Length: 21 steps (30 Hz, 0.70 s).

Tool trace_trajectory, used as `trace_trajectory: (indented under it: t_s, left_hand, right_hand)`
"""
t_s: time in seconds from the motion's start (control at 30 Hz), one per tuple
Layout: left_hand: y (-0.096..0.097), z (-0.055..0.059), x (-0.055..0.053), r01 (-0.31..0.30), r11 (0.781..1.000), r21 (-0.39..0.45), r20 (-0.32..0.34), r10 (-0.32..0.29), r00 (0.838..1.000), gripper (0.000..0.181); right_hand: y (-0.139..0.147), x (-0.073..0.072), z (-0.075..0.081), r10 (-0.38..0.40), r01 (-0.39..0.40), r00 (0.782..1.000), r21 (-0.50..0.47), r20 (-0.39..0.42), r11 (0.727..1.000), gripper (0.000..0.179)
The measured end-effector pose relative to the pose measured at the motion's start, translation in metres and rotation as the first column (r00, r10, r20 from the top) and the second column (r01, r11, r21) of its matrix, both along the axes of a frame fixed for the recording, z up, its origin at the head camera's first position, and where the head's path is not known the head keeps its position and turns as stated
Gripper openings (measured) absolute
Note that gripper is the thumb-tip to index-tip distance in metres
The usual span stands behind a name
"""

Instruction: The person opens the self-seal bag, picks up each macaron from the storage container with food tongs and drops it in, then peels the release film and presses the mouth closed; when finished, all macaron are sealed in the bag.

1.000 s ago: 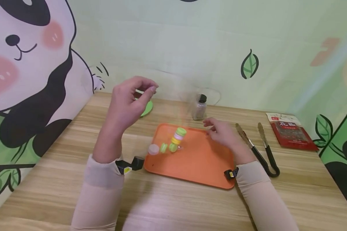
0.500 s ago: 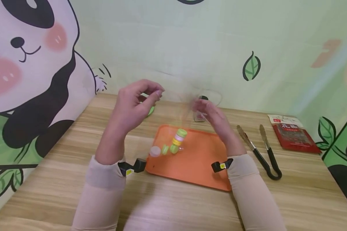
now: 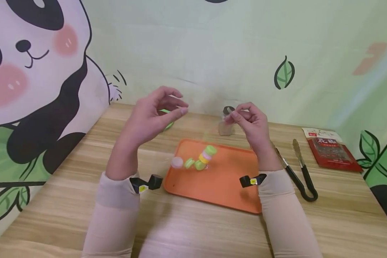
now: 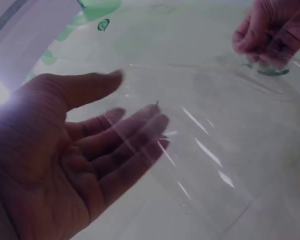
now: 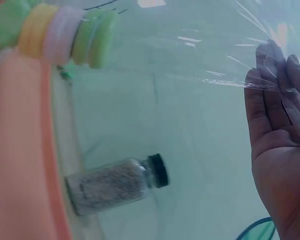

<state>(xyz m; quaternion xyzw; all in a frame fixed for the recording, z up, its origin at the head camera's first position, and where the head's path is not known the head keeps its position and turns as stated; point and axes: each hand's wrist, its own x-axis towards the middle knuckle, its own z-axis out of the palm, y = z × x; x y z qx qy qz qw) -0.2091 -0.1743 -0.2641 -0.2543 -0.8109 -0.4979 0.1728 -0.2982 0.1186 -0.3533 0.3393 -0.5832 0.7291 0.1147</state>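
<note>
A clear plastic bag or sheet (image 4: 215, 120) stretches between my hands, above the orange tray (image 3: 225, 186). Its upper right edge is pinched by thumb and fingers of my right hand (image 3: 254, 120). My left hand (image 3: 154, 113) has its thumb apart from the relaxed fingers; in the left wrist view these fingers show through the film at its edge. Below, a tilted stack of macarons (image 3: 206, 156) in green, purple and yellow stands over the tray. Beside it are a green macaron (image 3: 189, 163) and a pale pink one (image 3: 177, 162).
Behind the tray stands a glass bottle (image 5: 112, 186) with a black cap, partly covered by the right hand in the head view. Tongs (image 3: 304, 175) and a red spice packet (image 3: 333, 152) lie to the right. Something green and round (image 3: 170, 125) shows behind the left hand.
My right hand has risen from the tray's right side and taken hold of the film. The left thumb and fingers, together before, have come apart.
</note>
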Motion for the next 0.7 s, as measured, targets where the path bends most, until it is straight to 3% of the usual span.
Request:
trace_trajectory:
  t_s: [0.1, 0.27, 0.4, 0.53, 0.7]
  left_hand:
    - [-0.002, -0.004, -0.008, 0.028, 0.999, -0.024, 0.105, -0.026, 0.994, 0.047]
    - [-0.007, -0.017, -0.024, 0.11, 0.989, 0.094, 0.184, -0.126, 0.975, 0.032]
    - [-0.011, -0.029, -0.034, 0.165, 0.974, 0.157, 0.225, -0.198, 0.954, 0.031]
    - [-0.012, -0.038, -0.042, 0.202, 0.96, 0.196, 0.207, -0.242, 0.948, 0.027]
    - [-0.012, -0.039, -0.042, 0.208, 0.944, 0.255, 0.121, -0.245, 0.962, 0.019]
  right_hand:
    - [0.005, 0.003, 0.008, -0.012, 0.013, 0.999, 0.015, -0.049, 1.0, 0.006]
    - [0.012, 0.009, 0.017, -0.07, 0.075, 0.995, 0.077, -0.071, 0.994, 0.01]
    - [0.015, 0.011, 0.021, -0.099, 0.108, 0.993, 0.13, -0.07, 0.986, 0.014]
    - [0.018, 0.014, 0.023, -0.089, 0.1, 0.993, 0.155, -0.077, 0.983, 0.015]
    - [0.025, 0.022, 0.031, -0.093, 0.114, 0.987, 0.159, -0.132, 0.981, 0.015]
